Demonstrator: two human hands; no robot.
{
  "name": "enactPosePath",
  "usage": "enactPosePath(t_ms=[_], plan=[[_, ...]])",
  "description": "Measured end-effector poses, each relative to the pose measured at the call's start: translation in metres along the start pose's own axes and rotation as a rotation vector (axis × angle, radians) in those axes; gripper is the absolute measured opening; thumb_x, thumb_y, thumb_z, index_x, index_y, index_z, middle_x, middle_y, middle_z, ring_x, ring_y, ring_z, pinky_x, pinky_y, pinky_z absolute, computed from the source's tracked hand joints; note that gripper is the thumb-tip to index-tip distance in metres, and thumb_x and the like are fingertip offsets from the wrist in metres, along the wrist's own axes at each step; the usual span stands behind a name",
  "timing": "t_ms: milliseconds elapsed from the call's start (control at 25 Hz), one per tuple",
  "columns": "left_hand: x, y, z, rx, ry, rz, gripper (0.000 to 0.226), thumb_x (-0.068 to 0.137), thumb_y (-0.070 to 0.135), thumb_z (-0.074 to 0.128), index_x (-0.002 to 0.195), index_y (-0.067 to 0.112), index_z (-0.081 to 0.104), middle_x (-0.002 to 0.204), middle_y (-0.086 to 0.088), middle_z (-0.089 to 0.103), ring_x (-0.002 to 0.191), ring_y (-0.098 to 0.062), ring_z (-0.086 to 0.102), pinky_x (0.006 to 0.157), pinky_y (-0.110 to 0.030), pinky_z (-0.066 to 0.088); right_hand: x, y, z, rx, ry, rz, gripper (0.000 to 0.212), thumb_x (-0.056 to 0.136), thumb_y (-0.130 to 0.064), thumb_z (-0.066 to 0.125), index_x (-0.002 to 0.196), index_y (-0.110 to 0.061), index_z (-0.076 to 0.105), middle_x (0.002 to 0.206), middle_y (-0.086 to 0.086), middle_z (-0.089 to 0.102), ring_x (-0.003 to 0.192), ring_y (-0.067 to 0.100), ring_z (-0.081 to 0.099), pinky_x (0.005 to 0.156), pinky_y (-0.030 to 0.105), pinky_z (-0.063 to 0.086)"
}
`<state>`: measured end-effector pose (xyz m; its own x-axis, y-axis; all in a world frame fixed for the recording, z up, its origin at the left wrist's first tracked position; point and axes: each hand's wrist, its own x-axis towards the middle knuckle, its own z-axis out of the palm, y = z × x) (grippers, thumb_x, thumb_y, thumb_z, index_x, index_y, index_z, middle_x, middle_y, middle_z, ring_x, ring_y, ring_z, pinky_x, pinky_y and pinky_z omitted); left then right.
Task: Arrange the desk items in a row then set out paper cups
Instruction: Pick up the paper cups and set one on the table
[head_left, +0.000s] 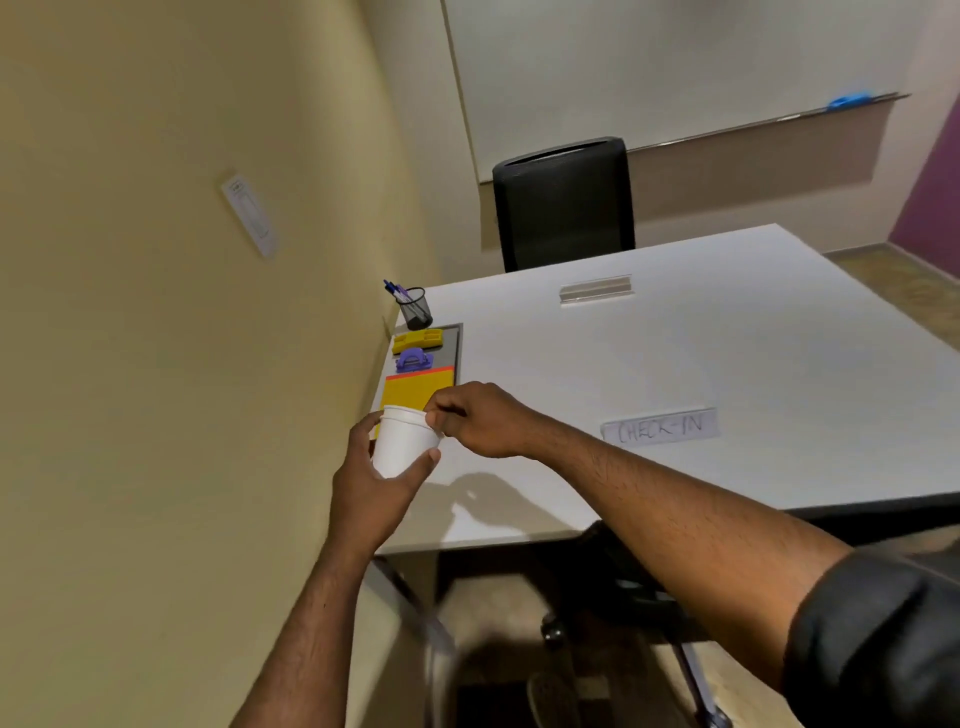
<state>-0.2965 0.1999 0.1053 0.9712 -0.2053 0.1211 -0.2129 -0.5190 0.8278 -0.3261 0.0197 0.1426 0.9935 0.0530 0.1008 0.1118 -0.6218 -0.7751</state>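
The left hand (371, 480) is wrapped around the side of a white paper cup (402, 441), or perhaps a nested stack of cups, which is hard to tell from here, and holds it in the air over the table's (675, 364) left edge near the front corner. The right hand (480, 421) has thumb and fingertips pinched at the cup's rim, as if to peel one cup free. Along the same left edge, toward the far corner, stand a pen holder (417, 310), a yellow stapler (417, 339), a purple clip (414, 360) and a yellow pad (415, 391) in a row. The likely trouble: a thin cup squeezed too hard will buckle; if two cups stick, a sharp pull could send one off the edge to the floor; and setting it down close to the pad could nudge the row askew.
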Motion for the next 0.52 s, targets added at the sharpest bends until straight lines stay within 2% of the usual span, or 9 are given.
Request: enactPosePath(t_ms=[160,240,360,440,520], plan=[[-0.033,0.041,0.019,-0.061,-0.073,0.065,0.071,0.065,0.051,0.082,0.12,0.049,0.037,0.103,0.008,0.062,0.082,-0.004,0.063,0.055,-0.026,0.051,-0.058,-0.006,-0.042,-0.044,0.073,0.013,0.023,0.097,-0.026,0.048,0.101,-0.014,0.066,0.1,0.002,0.07,0.091,0.019,0.064,0.08,0.034,0.052],[-0.039,0.063,0.033,-0.097,-0.123,0.106,0.071,0.066,0.049,0.083,0.12,0.048,0.036,0.106,0.007,0.06,0.084,-0.007,0.064,0.053,-0.024,0.049,-0.079,-0.004,-0.067,-0.015,0.139,0.032,0.022,0.098,-0.025,0.048,0.102,-0.013,0.066,0.098,0.001,0.069,0.087,0.015,0.067,0.075,0.029,0.053],[-0.042,0.093,0.053,-0.112,-0.158,0.151,0.074,0.066,0.051,0.082,0.123,0.046,0.035,0.109,0.008,0.058,0.087,-0.007,0.062,0.055,-0.026,0.05,-0.104,0.002,-0.112,-0.017,0.245,0.056,0.02,0.098,-0.026,0.048,0.102,-0.016,0.065,0.093,-0.005,0.066,0.081,0.005,0.064,0.067,0.018,0.048],[-0.038,0.111,0.067,-0.12,-0.146,0.184,0.074,0.067,0.05,0.082,0.126,0.041,0.036,0.113,0.007,0.055,0.089,-0.005,0.06,0.059,-0.027,0.05,-0.118,0.014,-0.147,-0.02,0.338,0.073,0.018,0.097,-0.028,0.049,0.097,-0.019,0.065,0.093,-0.003,0.068,0.084,0.007,0.064,0.07,0.022,0.05],[-0.028,0.125,0.086,-0.151,-0.127,0.185,0.078,0.069,0.048,0.081,0.132,0.038,0.037,0.118,0.005,0.055,0.093,-0.013,0.061,0.065,-0.029,0.053,-0.128,0.036,-0.188,-0.025,0.437,0.105,0.016,0.096,-0.028,0.051,0.093,-0.021,0.065,0.095,0.0,0.07,0.086,0.012,0.065,0.074,0.026,0.051]])
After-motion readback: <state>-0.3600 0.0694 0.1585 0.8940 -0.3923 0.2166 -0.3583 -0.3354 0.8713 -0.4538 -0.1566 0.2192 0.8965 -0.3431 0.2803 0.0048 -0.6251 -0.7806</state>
